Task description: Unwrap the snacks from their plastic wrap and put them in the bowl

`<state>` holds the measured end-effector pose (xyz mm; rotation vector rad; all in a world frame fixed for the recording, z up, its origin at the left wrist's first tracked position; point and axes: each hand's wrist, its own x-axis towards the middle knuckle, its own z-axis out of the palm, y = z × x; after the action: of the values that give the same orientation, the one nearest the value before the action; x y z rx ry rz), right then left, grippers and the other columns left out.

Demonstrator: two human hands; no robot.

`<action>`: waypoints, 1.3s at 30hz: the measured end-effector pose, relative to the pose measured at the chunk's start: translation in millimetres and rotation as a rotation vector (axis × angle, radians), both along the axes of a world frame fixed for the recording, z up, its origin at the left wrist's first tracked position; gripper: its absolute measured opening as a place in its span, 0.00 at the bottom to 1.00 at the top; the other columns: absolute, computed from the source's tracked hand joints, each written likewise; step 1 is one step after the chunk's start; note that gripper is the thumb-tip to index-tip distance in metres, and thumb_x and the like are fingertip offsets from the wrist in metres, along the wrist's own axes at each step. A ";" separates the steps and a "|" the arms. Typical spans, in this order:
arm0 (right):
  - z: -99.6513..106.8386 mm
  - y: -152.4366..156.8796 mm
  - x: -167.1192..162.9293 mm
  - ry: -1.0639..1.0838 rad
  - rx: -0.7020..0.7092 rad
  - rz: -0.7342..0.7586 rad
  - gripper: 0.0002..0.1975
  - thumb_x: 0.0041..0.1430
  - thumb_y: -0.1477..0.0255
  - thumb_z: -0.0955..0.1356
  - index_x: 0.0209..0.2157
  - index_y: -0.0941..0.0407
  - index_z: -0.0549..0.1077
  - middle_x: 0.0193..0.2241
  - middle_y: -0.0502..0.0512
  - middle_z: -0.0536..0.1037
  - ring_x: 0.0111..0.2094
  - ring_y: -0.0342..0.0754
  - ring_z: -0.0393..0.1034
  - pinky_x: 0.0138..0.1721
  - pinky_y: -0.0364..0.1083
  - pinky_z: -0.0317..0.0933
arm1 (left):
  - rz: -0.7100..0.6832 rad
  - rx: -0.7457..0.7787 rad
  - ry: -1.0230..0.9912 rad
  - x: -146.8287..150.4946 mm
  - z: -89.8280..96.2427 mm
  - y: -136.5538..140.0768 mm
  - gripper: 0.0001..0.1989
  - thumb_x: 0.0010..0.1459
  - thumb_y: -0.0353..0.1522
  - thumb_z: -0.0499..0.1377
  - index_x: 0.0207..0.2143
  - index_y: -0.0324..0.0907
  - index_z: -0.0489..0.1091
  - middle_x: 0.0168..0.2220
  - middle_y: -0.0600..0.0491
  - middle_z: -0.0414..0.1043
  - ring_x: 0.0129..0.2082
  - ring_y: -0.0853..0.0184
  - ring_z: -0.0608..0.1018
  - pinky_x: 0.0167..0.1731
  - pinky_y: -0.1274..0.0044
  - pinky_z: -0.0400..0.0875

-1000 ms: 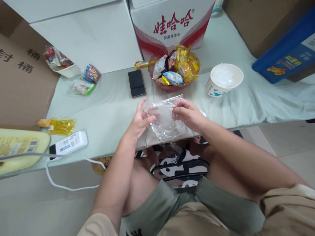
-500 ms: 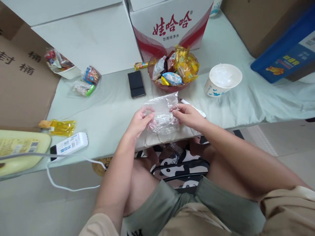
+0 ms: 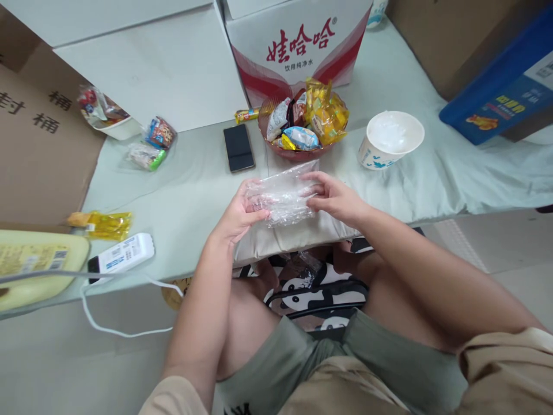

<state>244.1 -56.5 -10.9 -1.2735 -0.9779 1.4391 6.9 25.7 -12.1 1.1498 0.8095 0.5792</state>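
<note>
A clear, crinkled plastic bag (image 3: 287, 202) is stretched between my two hands, just above the front of the cloth-covered table. My left hand (image 3: 242, 213) grips its left side, thumb in front and fingers behind, seen through the film. On the other side, my right hand (image 3: 336, 199) pinches the bag's right edge between thumb and fingers. Beyond the bag stands a reddish glass bowl (image 3: 298, 153) with wrapped snacks in it. A black phone (image 3: 239, 148) lies left of the bowl, and a paper cup (image 3: 380, 151) with clear plastic inside stands to its right.
At the back are a white-and-red carton (image 3: 298, 52) and a white box (image 3: 159, 80). Snack packets (image 3: 153, 141) lie at left, near a yellow pouch (image 3: 108, 225) and a white device (image 3: 125, 253) beside a cable. A blue box (image 3: 496, 92) stands at right.
My left hand has moved its fingers farther behind the bag, and the right hand has shifted slightly right. The bag is raised and tilted; the white stick by my right hand is now hidden.
</note>
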 end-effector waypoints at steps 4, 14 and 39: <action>2.7 -0.3 0.9 -0.037 -0.013 -0.055 0.26 0.48 0.76 0.70 0.50 0.52 0.69 0.36 0.51 0.78 0.35 0.45 0.71 0.32 0.44 0.65 | -0.042 -0.050 0.027 -1.8 -0.5 1.3 0.43 0.38 0.35 0.77 0.56 0.47 0.64 0.38 0.54 0.79 0.30 0.69 0.80 0.32 0.78 0.75; -2.8 -0.8 -4.4 -0.165 0.054 0.038 0.12 0.52 0.66 0.73 0.36 0.54 0.70 0.27 0.48 0.74 0.27 0.42 0.67 0.29 0.43 0.60 | 0.122 0.106 0.106 8.0 -10.8 0.2 0.15 0.49 0.40 0.70 0.36 0.41 0.75 0.34 0.52 0.80 0.33 0.66 0.81 0.34 0.77 0.75; 3.0 -2.0 2.8 -0.121 0.187 0.001 0.20 0.58 0.53 0.67 0.26 0.56 0.70 0.24 0.50 0.68 0.27 0.43 0.62 0.29 0.44 0.59 | -0.055 -0.047 -0.118 -0.5 0.5 4.2 0.14 0.40 0.38 0.63 0.28 0.36 0.77 0.28 0.48 0.76 0.26 0.67 0.76 0.25 0.77 0.72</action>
<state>246.9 -58.5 -7.8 -1.2330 -1.1658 1.2509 6.4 29.8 -11.6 1.0817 0.6853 0.5743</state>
